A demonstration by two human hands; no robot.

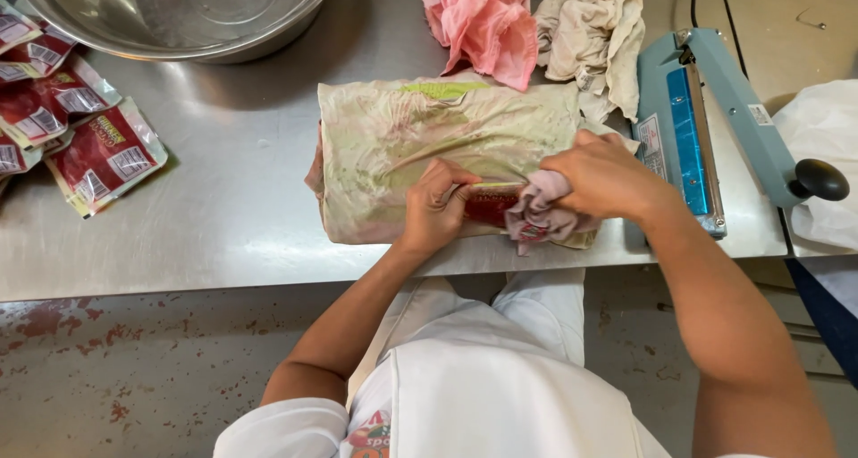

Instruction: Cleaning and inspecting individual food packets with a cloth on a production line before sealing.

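My left hand (435,206) pinches the end of a small red sauce pouch (491,204) lying on a stained, folded cloth (429,145) spread on the steel table. My right hand (601,179) grips a crumpled pinkish rag (539,213) and presses it against the pouch's right end. Most of the pouch is hidden under the two hands and the rag.
A blue heat sealer (693,127) with a black knob stands right of my hands. Pink (483,20) and beige (594,33) cloths lie behind. A big steel bowl (179,16) sits far left, with several red pouches (80,136) beside it. The table edge (179,284) runs near my body.
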